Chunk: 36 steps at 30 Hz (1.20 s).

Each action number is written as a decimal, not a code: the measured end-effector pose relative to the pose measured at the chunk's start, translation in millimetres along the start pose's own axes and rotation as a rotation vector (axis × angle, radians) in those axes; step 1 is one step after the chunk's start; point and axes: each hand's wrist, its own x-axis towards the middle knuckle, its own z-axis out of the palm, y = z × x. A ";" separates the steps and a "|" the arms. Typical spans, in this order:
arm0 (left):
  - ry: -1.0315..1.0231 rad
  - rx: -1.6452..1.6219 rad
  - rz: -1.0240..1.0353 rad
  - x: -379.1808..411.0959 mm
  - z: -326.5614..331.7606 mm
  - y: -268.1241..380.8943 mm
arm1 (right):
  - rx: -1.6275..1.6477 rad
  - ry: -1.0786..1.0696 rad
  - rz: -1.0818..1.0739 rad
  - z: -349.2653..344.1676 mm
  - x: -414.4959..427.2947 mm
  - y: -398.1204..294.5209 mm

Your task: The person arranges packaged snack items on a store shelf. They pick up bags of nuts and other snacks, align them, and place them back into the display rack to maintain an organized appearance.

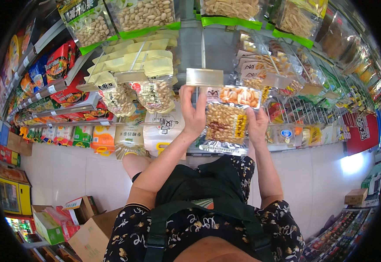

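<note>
A clear-windowed plastic bag of shelled nuts (226,122), with a silver edge and a picture band at its top, is in front of me. My right hand (257,122) grips its right edge, thumb on the front. My left hand (193,109) is raised at the bag's upper left corner, beside the clear tag holder (204,77) of a metal display hook (203,49); its fingers reach behind the holder, and whether they touch the bag I cannot tell. No other bag shows on this hook. Bags of pistachios (156,93) hang to the left, and similar nut bags (254,77) hang to the right.
Larger snack bags (231,11) with green lower edges hang above. Instant noodle packs (57,64) fill shelves at the left. Bagged grain (129,139) stands low behind the hooks. On the floor side at lower left are open cardboard boxes (92,237); a small carton (356,196) is at the right.
</note>
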 end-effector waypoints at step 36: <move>-0.185 0.878 0.154 -22.4 -12.7 -33.2 | 0.031 -0.063 0.015 79.3 75.6 26.8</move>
